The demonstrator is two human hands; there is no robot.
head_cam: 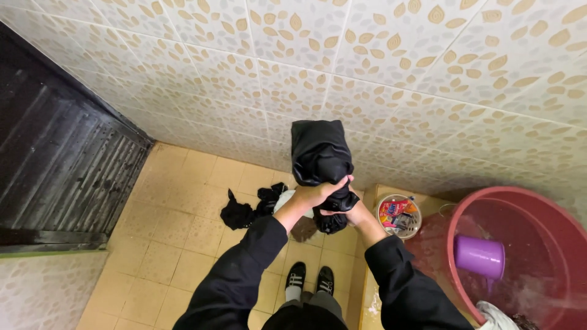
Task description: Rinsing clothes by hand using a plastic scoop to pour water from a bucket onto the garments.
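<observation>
Both hands (330, 198) wring black garment (319, 160).

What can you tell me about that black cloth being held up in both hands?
The black cloth looks like a soft, dark garment, bunched and twisted into a thick roll. It is held up in the air in front of the tiled wall, its upper part bulging above the hands and a shorter end hanging below. The left hand wraps over it from the left and the right hand grips it just beneath. It appears glossy, perhaps wet, though that cannot be told for sure.
</observation>
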